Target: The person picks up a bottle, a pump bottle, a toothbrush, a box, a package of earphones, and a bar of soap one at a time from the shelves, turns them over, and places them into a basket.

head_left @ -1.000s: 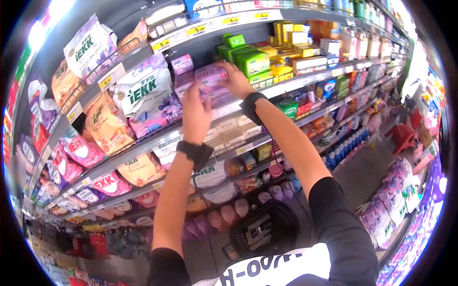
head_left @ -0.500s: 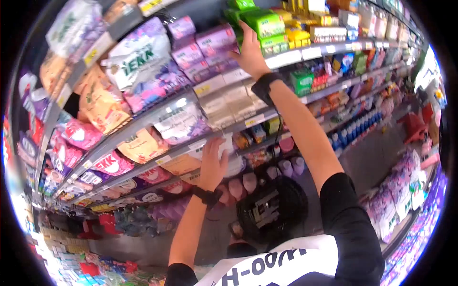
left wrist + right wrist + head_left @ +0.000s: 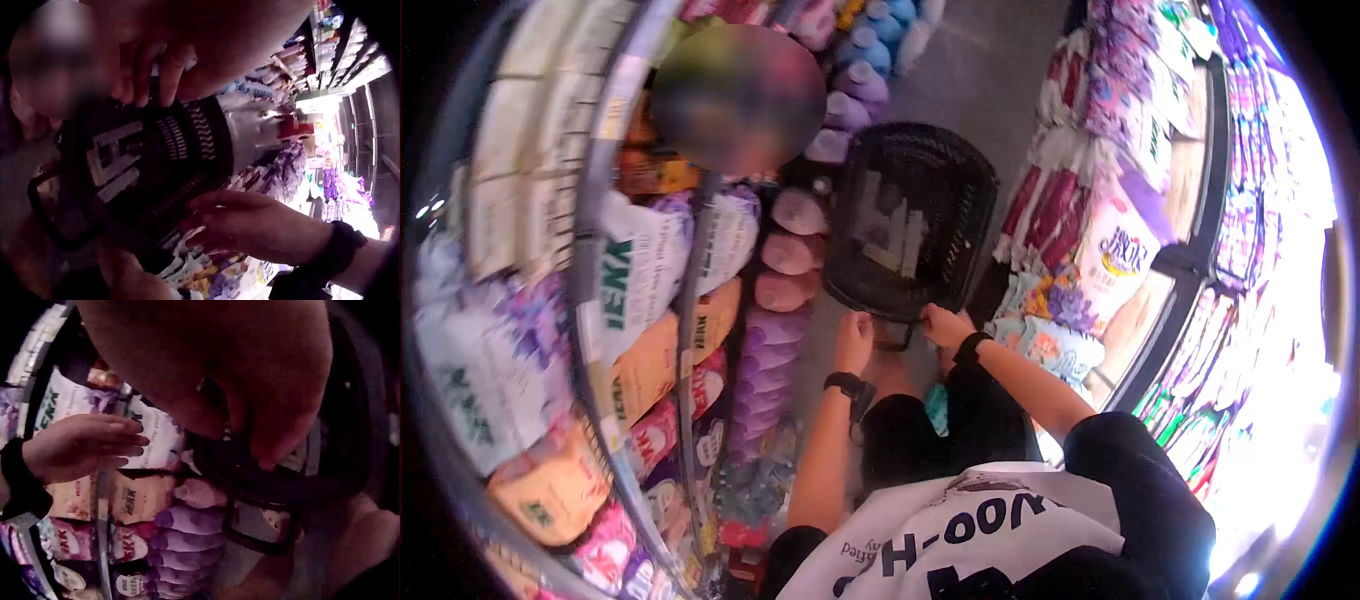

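Note:
A black shopping basket (image 3: 860, 165) with pale, strip-like shapes in its bottom is on the aisle floor in front of the person. Its dark handle loop (image 3: 262, 547) sticks out on the person's side. My left hand (image 3: 855, 343) is near the basket's near left corner, its fingers loosely extended with nothing in them in the right wrist view. Close to the near right rim hovers my right hand (image 3: 948, 328); in the left wrist view its relaxed fingers (image 3: 209, 219) overlap the basket's side. Both hands wear black wrist bands.
Shelves of bagged goods (image 3: 635, 265) line the left side, with a row of purple bottles (image 3: 770, 380) low beside the floor. More bags (image 3: 1115, 245) stand on the right. The person's legs (image 3: 910, 430) are right behind the basket.
Both hands have left the shelf with the purple boxes and come down to the basket, the left one leaving first. The head view has turned right and down toward the aisle floor.

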`<state>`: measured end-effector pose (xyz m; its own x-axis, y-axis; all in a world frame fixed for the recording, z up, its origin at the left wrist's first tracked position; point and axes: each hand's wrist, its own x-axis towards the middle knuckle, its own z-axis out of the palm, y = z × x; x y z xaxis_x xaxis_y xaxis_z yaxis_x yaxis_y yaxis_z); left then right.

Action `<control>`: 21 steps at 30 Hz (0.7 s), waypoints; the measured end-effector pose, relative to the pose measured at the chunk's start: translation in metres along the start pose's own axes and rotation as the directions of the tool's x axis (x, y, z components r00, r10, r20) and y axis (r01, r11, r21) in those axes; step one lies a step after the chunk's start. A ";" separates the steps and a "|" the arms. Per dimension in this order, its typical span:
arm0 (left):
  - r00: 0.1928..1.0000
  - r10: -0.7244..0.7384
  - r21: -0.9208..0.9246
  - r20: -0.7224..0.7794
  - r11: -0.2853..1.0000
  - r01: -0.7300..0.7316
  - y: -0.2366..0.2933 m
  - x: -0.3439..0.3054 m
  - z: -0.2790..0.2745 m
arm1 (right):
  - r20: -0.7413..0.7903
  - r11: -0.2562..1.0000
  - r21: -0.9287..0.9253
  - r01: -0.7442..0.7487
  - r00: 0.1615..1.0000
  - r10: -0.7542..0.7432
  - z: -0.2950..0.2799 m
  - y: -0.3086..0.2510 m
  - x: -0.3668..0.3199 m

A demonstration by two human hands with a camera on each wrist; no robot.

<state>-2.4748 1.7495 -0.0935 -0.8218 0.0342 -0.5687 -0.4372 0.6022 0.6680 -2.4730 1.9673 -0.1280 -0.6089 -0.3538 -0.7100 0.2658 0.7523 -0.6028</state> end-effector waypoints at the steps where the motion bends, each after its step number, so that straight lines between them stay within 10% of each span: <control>1: 0.997 -0.059 -0.028 0.058 0.998 0.061 -0.009 0.003 0.012 | 0.007 0.999 0.014 -0.039 0.999 0.039 0.016 0.017 0.003; 6: 0.993 -0.066 -0.106 0.096 0.991 0.076 -0.074 0.041 0.086 | -0.226 0.944 0.120 -0.306 0.918 0.326 0.049 0.057 0.071; 8: 0.990 -0.070 -0.078 0.119 0.994 0.080 -0.078 0.059 0.100 | -0.033 0.889 0.106 -0.446 0.892 0.451 0.048 0.074 0.111; 17: 0.926 -0.269 0.113 0.264 0.962 0.247 -0.105 0.147 0.148 | 0.094 0.905 -0.139 -0.401 0.905 0.415 0.088 0.138 0.252; 21: 0.962 -0.176 0.099 0.207 0.982 0.158 -0.102 0.161 0.148 | -0.088 0.867 -0.434 -0.245 0.969 0.229 0.150 0.174 0.304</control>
<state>-2.5089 1.8121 -0.3242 -0.6384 0.0923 -0.7642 -0.5235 0.6758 0.5189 -2.4999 1.9071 -0.5035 -0.5951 -0.1214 -0.7944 0.0552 0.9800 -0.1911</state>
